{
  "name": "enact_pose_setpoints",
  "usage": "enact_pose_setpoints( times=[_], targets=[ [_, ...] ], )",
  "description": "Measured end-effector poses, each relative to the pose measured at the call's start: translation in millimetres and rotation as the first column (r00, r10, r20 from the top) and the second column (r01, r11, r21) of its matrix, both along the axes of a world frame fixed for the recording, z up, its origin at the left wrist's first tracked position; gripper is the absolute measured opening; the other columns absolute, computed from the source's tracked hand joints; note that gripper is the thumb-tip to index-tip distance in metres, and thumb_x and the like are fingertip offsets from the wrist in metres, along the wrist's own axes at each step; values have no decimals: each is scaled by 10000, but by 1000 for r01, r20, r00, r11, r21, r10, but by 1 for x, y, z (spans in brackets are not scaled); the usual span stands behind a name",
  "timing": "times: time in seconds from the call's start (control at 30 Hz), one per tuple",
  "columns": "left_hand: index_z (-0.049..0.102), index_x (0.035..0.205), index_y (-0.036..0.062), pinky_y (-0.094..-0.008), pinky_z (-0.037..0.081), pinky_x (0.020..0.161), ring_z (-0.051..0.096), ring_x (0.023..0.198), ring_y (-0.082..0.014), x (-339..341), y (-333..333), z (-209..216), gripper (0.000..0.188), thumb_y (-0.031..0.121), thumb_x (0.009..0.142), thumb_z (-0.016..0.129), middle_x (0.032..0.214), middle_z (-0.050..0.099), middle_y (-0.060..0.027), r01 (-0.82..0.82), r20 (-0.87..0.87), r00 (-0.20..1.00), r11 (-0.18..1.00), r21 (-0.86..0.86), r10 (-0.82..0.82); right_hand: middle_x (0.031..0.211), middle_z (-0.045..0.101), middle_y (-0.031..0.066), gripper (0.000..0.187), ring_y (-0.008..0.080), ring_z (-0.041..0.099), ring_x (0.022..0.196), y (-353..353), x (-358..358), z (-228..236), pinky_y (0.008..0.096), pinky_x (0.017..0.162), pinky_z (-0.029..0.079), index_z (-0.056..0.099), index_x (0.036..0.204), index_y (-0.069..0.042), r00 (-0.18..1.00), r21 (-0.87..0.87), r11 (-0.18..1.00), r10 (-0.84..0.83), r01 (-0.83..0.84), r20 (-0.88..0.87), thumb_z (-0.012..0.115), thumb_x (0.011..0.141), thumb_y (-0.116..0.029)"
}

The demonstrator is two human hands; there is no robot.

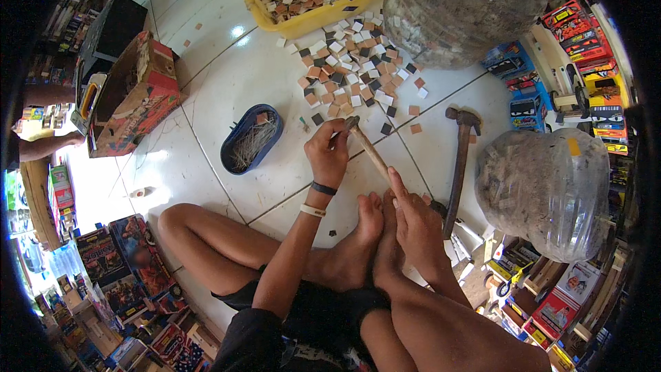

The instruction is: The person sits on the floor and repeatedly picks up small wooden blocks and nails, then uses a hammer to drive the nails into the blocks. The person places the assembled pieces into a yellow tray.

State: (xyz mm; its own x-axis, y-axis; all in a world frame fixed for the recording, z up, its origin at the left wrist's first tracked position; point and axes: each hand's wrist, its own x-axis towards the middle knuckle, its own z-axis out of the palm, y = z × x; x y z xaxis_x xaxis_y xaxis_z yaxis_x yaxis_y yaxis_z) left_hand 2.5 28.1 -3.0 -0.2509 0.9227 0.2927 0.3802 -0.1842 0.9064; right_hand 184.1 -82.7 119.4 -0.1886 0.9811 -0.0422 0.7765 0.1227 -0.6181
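Note:
I sit on a white tiled floor with my bare feet together. My left hand (328, 151) pinches something small near the head of a small hammer (365, 146); what it pinches is too small to tell. My right hand (416, 224) grips the lower end of that hammer's wooden handle, with the forefinger stretched along it. The hammer slants up and to the left, its head level with my left fingertips. A dark band and a pale band sit on my left wrist.
Small square tiles (354, 69) in brown, white and black lie scattered ahead. A yellow tub (311, 22) holds more. A blue dish (248, 139) of thin nails is at left, a second hammer (459, 165) and two big clear jugs (547, 193) at right. Boxes line both sides.

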Motion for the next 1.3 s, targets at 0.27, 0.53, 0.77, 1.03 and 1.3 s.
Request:
enact_pose_setpoints(
  times=[0.27,0.53,0.77,1.03,1.3],
  targets=[
    [683,943,16,-280,558,644,717,762,-149,2,1,-1,159,-110,865,742,983,787,-93,17,47,999,1000,6,-17,1064,719,215,690,397,736,889,-1,0,5,453,706,623,340,1665,-201,994,247,968,-22,47,-104,573,1032,-55],
    [684,969,8,-280,597,675,766,826,-183,2,0,0,157,-115,879,724,1014,786,-102,8,19,1000,1000,7,-8,1064,722,210,731,387,741,880,2,7,3,463,692,620,301,1678,-203,994,-95,995,30,-20,105,588,1022,-57],
    [686,957,7,-317,604,746,759,870,-204,1,-2,1,176,-134,859,729,1005,782,-120,41,40,998,999,-23,-40,1073,720,216,727,393,742,886,-4,1,0,461,703,623,312,1676,-210,994,216,975,-27,50,-107,580,1022,-37],
    [725,986,31,-294,595,689,763,850,-192,0,3,-1,166,-101,886,733,1005,780,-105,57,37,998,998,-11,-56,1172,722,231,665,420,725,1018,-10,4,-16,470,839,615,352,1658,-195,998,-84,995,-59,59,-1,551,1041,-50],
    [748,970,-10,-348,555,973,731,1083,-228,-26,69,104,97,-84,915,714,1076,774,-124,-26,107,994,951,309,-7,1407,653,237,613,423,654,1267,-27,16,-21,463,1005,568,377,1646,-168,955,-312,933,-240,178,-173,526,1059,-76]
  ],
)
